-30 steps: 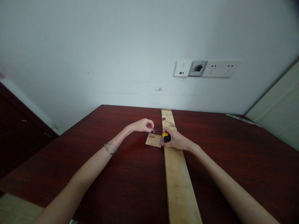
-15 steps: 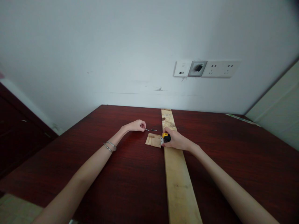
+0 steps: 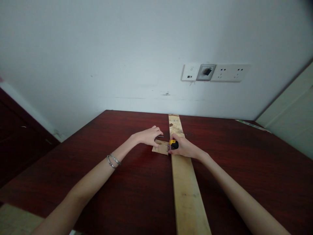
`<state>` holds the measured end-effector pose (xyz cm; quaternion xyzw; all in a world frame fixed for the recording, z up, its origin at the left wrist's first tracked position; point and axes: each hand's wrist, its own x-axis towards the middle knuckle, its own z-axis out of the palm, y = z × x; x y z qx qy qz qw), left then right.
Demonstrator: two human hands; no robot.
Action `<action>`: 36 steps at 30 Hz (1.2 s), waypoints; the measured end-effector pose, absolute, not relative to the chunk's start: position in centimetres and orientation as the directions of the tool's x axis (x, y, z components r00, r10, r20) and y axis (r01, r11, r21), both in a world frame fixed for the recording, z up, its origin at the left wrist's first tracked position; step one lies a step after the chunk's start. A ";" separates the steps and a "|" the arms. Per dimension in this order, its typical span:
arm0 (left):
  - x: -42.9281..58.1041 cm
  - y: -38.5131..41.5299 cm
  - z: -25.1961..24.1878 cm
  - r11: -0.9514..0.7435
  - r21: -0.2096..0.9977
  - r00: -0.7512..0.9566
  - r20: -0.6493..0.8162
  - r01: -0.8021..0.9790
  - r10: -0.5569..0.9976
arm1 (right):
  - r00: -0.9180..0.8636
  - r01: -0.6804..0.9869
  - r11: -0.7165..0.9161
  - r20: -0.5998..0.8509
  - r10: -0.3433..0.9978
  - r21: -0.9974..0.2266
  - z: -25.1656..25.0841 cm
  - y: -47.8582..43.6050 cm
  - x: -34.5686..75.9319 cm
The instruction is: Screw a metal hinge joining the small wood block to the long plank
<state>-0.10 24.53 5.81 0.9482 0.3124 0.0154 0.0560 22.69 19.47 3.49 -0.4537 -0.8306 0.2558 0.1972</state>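
Observation:
My right hand (image 3: pixel 183 145) is closed around a yellow and black tape measure (image 3: pixel 174 144), resting on a long pale wooden board (image 3: pixel 187 192). A small metal piece at the front of the tape measure meets the right edge of a small flat tan piece (image 3: pixel 161 148), which looks like wood or cardboard. My left hand (image 3: pixel 148 136) hovers at that piece's far left edge, its thumb and fingers apart, with nothing visible between them. Just past the fingertips lies a thin metal rod or nail (image 3: pixel 160 136), partly covered by the hand.
The dark red-brown table (image 3: pixel 122 195) stands against a white wall. Across it the board runs from the near edge to the wall. Sockets and switches (image 3: pixel 230 72) sit on the wall at right. A thin patterned strip (image 3: pixel 253 125) lies at the back right corner.
My left hand has moved right towards the small tan piece and its fingers have spread. The thin metal rod it pinched no longer shows in it. My right hand stays on the tape measure.

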 end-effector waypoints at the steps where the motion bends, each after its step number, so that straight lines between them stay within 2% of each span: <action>1: 0.4 24.0 5.7 -0.820 0.140 0.830 -0.027 0.555 0.557 | -0.511 0.652 0.461 0.100 0.854 -0.602 3.4 19.5 22.7; 4: 1.3 22.7 5.1 -0.832 0.189 0.852 -0.068 0.522 0.519 | -0.511 0.650 0.470 0.114 0.852 -0.596 3.2 19.7 22.8; 10: 1.6 21.9 4.5 -0.773 0.251 0.811 -0.119 0.583 0.573 | -0.520 0.633 0.472 0.114 0.846 -0.614 3.2 19.6 23.0; 20: 1.3 22.7 3.0 -0.741 0.441 0.826 -0.002 0.507 0.564 | -0.525 0.621 0.468 0.109 0.844 -0.629 3.3 19.4 23.0; 36: 1.4 22.3 2.9 -0.726 0.481 0.820 0.024 0.492 0.572 | -0.530 0.613 0.463 0.101 0.842 -0.640 2.9 19.7 23.0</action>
